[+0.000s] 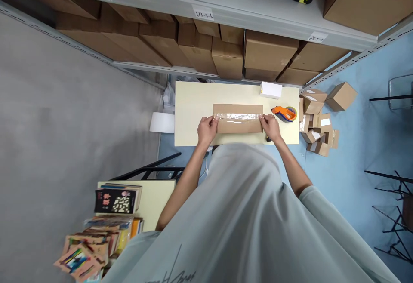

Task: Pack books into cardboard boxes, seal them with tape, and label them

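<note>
The flat carton (238,126) is located at the middle of the cream table (193,98), long side parallel to the near edge and directly in front of the body. This position likely lets both arms reach its ends equally. A strip of clear tape (238,115) runs lengthwise over the upper face, spanning the carton from end to end.

The left hand (207,130) pinches the left end between thumb and curled fingers. The right hand (271,126) pinches the right end in the same way, thumb near the tape's end. The opposed grips — one per short side — appear to keep the carton square and to give control at the points where the tape meets the edges. Whether the carton is raised slightly or rests on the table cannot be told.

The orange tape dispenser (282,113) lies just beyond the right hand, apart from the carton; this placement seems to suit a right-handed pick-up. The white box (271,90) sits at the far edge, outside the hands' working area. A small dark object beside the right wrist is too small to identify.
</note>
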The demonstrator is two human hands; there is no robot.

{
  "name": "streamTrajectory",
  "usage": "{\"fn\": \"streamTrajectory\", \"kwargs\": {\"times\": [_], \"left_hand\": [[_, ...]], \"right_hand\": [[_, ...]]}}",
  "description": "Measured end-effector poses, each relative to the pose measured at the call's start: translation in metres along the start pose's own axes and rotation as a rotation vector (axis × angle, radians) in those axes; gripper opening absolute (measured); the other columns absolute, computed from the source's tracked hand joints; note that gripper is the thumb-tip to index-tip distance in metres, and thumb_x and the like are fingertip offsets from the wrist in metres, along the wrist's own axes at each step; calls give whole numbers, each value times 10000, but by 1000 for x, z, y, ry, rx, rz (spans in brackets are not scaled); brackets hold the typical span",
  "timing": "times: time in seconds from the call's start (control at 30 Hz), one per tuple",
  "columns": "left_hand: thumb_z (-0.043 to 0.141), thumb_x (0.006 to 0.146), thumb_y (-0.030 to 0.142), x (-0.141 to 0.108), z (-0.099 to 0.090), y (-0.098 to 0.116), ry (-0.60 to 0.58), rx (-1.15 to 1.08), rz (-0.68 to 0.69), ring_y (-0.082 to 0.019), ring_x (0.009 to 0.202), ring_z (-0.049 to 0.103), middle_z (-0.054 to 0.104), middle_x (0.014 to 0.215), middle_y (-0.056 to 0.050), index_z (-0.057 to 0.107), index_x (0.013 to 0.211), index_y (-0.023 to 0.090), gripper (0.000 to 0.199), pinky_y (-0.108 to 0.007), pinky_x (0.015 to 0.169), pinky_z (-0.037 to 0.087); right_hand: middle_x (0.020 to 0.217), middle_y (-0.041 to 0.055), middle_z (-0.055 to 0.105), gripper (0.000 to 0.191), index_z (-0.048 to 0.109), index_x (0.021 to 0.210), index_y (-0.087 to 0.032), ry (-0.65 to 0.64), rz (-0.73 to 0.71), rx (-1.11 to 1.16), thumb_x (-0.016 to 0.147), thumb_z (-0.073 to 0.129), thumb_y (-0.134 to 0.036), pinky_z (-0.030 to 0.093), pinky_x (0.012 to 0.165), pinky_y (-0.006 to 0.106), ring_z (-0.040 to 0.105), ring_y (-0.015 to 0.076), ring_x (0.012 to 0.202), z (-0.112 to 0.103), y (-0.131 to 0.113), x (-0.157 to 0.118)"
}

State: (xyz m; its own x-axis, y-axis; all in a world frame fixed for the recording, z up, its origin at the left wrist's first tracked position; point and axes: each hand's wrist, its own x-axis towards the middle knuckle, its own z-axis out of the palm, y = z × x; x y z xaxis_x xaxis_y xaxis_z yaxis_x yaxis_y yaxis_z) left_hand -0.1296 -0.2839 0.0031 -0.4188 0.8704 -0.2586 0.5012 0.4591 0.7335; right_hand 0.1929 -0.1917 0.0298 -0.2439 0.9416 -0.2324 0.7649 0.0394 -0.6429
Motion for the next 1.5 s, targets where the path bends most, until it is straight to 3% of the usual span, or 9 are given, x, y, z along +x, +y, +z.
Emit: {"fn": "streamTrajectory", "kwargs": {"times": [0.23, 0.37, 0.47, 0.6, 0.73, 0.9, 1.07, 1.3, 1.5], "left_hand": [[633, 1009, 636, 16, 20, -11, 66, -69, -66, -277, 908, 669, 720, 983, -118, 806, 1041, 206, 465, -417, 983, 553], [566, 1042, 664, 8, 23, -11, 17, -229, -97, -285, 1100, 717, 782, 1218, -156, 768, 1189, 186, 539, -422, 1066, 567], [607, 1021, 692, -10, 23, -14, -131, -393, -108, -298, 1290, 703, 769, 1385, -147, 720, 1324, 199, 590, -444, 1157, 557], [927, 794, 550, -35, 30, -19, -244, -511, -136, -316, 1425, 664, 687, 1542, -158, 603, 1521, 229, 858, -491, 1248, 519], [967, 727, 480, -43, 34, -22, -222, -477, -149, -326, 1428, 663, 697, 1526, -150, 582, 1562, 243, 950, -549, 1255, 509], [742, 943, 631, -32, 18, -24, -127, -393, -77, -307, 1287, 722, 740, 1446, -159, 673, 1504, 215, 702, -498, 1149, 587], [618, 1031, 660, -13, 7, -21, -52, -274, -30, -319, 1346, 686, 732, 1437, -183, 741, 1447, 185, 643, -483, 1202, 541], [615, 1046, 626, -12, 12, -19, -38, -322, -90, -328, 1475, 620, 693, 1530, -187, 736, 1451, 183, 612, -505, 1295, 469], [638, 1043, 574, -19, 17, -19, -139, -529, -211, -319, 1589, 543, 593, 1695, -118, 669, 1546, 239, 606, -495, 1330, 443]], "right_hand": [[963, 143, 700, 856, 790, 963, -221, 33, 52, 61, 1057, 268, -893, 562, 916, 418, 665, 298, 906, 26, 10, 15], [1147, 185, 764, 840, 814, 1201, -195, 5, 92, 168, 1062, 328, -866, 586, 1026, 462, 720, 319, 1041, 27, 14, 7], [1445, 185, 714, 816, 695, 1509, -216, -92, 125, 375, 1011, 513, -837, 583, 1125, 471, 714, 315, 1255, 30, 22, -7], [1734, 126, 509, 1182, 423, 1744, -318, -232, 115, 534, 744, 891, -739, 546, 1224, 522, 572, 347, 1522, 42, 30, -29], [1662, 117, 601, 1204, 392, 1760, -297, -200, 109, 505, 748, 876, -733, 583, 1188, 548, 640, 350, 1435, 45, 29, -38], [1400, 136, 780, 825, 603, 1618, -244, -64, 84, 392, 972, 608, -758, 656, 1026, 491, 750, 335, 1228, 24, 20, -31], [1283, 171, 806, 740, 772, 1399, -197, -10, 18, 261, 1053, 449, -766, 628, 1032, 492, 775, 324, 1104, 10, 13, -9], [1280, 178, 793, 706, 783, 1402, -195, -8, 18, 236, 1068, 436, -711, 594, 1098, 503, 753, 329, 1169, 18, 15, 1], [1324, 150, 790, 651, 757, 1437, -231, -41, 2, 346, 1047, 479, -672, 584, 1124, 503, 711, 319, 1263, 26, 24, -5]]}}
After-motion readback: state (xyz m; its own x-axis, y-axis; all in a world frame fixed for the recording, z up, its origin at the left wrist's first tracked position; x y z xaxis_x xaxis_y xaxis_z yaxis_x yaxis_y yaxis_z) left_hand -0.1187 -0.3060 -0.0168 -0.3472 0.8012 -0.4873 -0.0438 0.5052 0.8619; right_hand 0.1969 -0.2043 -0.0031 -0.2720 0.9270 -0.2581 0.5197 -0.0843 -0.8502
